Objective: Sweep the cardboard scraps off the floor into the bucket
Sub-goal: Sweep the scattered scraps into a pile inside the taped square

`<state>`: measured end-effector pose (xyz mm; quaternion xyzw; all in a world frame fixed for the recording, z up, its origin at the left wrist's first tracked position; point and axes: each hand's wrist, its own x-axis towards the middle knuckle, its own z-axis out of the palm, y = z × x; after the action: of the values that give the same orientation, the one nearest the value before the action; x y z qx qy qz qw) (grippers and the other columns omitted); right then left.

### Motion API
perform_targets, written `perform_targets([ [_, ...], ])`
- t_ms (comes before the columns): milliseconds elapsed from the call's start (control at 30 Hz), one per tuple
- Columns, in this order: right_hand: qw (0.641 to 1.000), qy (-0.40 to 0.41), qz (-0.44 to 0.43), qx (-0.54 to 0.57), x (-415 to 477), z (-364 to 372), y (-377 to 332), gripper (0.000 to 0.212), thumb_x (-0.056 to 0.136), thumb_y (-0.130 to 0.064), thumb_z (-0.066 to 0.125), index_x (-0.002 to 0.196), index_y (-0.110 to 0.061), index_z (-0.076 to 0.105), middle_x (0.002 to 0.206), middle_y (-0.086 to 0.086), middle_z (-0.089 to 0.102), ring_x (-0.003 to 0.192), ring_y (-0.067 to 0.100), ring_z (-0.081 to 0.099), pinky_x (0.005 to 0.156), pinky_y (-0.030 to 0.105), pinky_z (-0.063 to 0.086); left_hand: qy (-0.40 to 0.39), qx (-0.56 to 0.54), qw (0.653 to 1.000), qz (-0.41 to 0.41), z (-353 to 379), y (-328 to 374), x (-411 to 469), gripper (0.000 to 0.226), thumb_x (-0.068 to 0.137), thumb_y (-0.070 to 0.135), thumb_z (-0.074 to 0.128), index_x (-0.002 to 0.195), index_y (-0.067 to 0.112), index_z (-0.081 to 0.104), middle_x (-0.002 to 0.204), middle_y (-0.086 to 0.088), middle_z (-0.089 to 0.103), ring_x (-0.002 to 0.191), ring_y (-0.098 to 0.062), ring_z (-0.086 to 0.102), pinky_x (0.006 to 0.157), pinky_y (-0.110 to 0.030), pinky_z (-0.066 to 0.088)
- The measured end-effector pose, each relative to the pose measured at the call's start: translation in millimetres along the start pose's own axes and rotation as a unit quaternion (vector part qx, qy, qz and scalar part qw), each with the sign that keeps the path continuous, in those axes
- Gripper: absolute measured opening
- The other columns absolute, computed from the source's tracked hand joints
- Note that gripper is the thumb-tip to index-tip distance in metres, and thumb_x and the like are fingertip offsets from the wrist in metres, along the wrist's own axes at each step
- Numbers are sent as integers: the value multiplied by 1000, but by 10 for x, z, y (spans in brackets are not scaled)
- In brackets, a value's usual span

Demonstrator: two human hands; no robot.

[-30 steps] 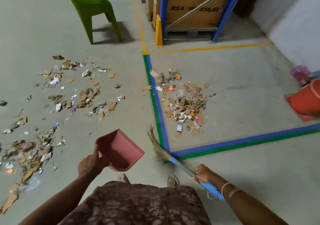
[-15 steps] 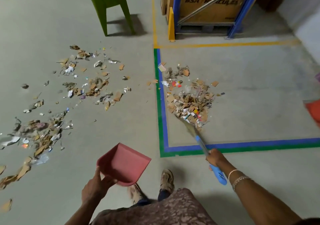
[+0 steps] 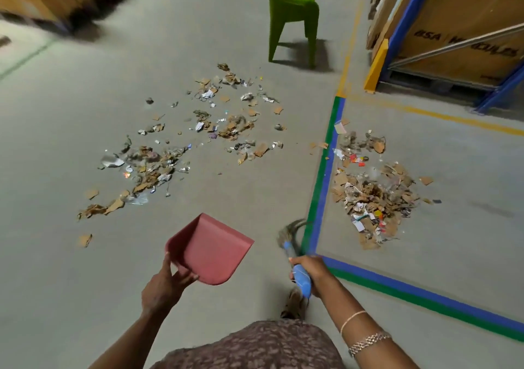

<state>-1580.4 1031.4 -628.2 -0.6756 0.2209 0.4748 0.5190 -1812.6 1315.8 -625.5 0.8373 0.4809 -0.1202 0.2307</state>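
Cardboard scraps (image 3: 374, 198): one heap inside the taped corner (image 3: 314, 243), looser spread further left. Open floor (image 3: 85, 283) nearer the hands: left hand (image 3: 163, 286) grips pink dustpan (image 3: 209, 249) rim; right hand (image 3: 307, 268) curled round broom (image 3: 302, 282) handle.

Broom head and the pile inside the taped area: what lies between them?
In the head view, only the green-and-blue tape and a strip of bare floor separate broom from pile.

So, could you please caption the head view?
Left hand holds pink dustpan, right hand grips broom, cardboard scraps strewn ahead.
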Motion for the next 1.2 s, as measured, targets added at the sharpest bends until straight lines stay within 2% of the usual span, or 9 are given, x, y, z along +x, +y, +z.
perform_targets([
  [100,996,-58,-27,-68,-143,607,121,16,88,6,63,87,0,48,62,13,49,39,25,55,39,29,47,5,-33,999,-31,-86,-604,-185,98,71,73,71,149,32,28,81,7,67,85,-28,69,57,-33,43],
  [233,962,-68,-87,-251,-231,1219,313,21,80,1,69,92,8,54,74,15,50,50,26,55,51,40,55,17,-62,995,-70,-233,-1564,-375,99,68,74,72,148,31,31,83,4,72,81,-28,69,58,-34,47],
  [367,911,-102,-136,-376,-192,1703,496,45,88,-1,62,131,-4,50,88,22,60,52,26,60,48,35,54,48,-73,991,-100,-364,-2417,-567,101,68,77,69,147,29,30,86,0,73,80,-29,69,58,-34,48],
  [533,885,-129,-228,-386,-193,2163,779,66,93,2,60,154,-13,37,76,14,60,58,25,60,55,37,55,78,-104,978,-166,-438,-3269,-825,100,69,79,67,147,29,28,82,-2,71,76,-30,68,57,-35,50],
  [667,868,-150,-259,-396,-248,2625,823,71,96,3,55,154,-30,31,96,15,63,65,20,64,50,34,53,77,-126,967,-208,-481,-3716,-891,104,68,81,66,149,29,26,87,-6,73,83,-34,69,61,-37,50],
  [833,843,-157,-262,-443,41,3310,719,67,95,-1,53,155,-26,35,79,6,57,56,17,52,46,31,44,46,-76,970,-225,-730,-4136,-701,109,66,84,62,151,29,23,89,-3,73,82,-30,69,60,-36,49],
  [1000,815,-176,-239,-497,497,4000,603,64,97,-16,61,155,-23,34,83,6,60,53,14,50,45,29,45,74,-52,968,-234,-1188,-4303,-314,109,69,83,62,154,31,17,81,1,71,76,-27,68,56,-34,47],
  [1133,785,-197,-222,-544,861,4506,542,65,96,-21,62,155,-15,35,110,-4,51,64,-6,41,55,8,36,65,-16,970,-236,-1592,-4476,33,113,68,84,62,156,35,11,81,0,72,76,-27,69,56,-34,48],
  [1200,789,-199,-214,-541,1018,4710,498,66,95,-22,63,155,-17,36,113,-4,50,66,-9,38,56,6,33,60,-7,969,-240,-1735,-4496,199,113,69,82,63,157,35,10,84,-1,73,78,-27,69,56,-33,45],
])
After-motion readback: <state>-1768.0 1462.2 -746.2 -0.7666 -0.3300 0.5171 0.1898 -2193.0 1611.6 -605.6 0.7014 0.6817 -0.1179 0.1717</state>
